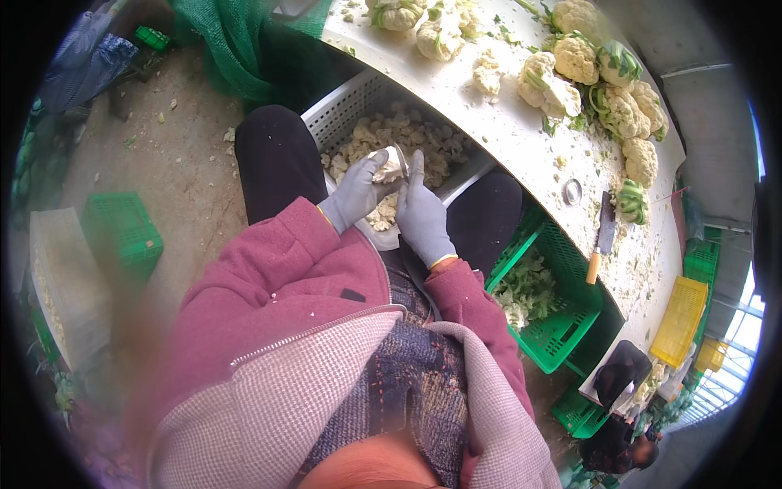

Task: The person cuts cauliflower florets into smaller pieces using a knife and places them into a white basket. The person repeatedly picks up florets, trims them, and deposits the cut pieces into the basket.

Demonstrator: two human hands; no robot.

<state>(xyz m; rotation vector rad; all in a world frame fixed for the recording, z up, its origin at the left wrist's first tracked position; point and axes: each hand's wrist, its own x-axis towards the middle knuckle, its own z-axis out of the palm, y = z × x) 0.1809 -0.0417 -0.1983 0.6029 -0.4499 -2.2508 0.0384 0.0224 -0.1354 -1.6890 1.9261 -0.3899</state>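
Both hands wear grey gloves and meet above a white plastic crate (342,104) of cut cauliflower florets (391,134). My left hand (354,192) holds a piece of cauliflower (388,168), its thumb on top. My right hand (423,211) grips a small knife (401,160) whose blade lies against the right side of that piece; its handle is mostly hidden by the fingers. Several cauliflower heads (575,59) lie on the white table (525,147) at the upper right. A cleaver with a wooden handle (605,229) rests there beside a roll of tape (572,192).
Right of my knee, a green crate (559,333) holds leaves and trimmings (528,287). Green netting (235,49) hangs at the upper left. A green crate (122,229) stands on the floor at left. A yellow crate (679,321) and another person (617,449) are at lower right.
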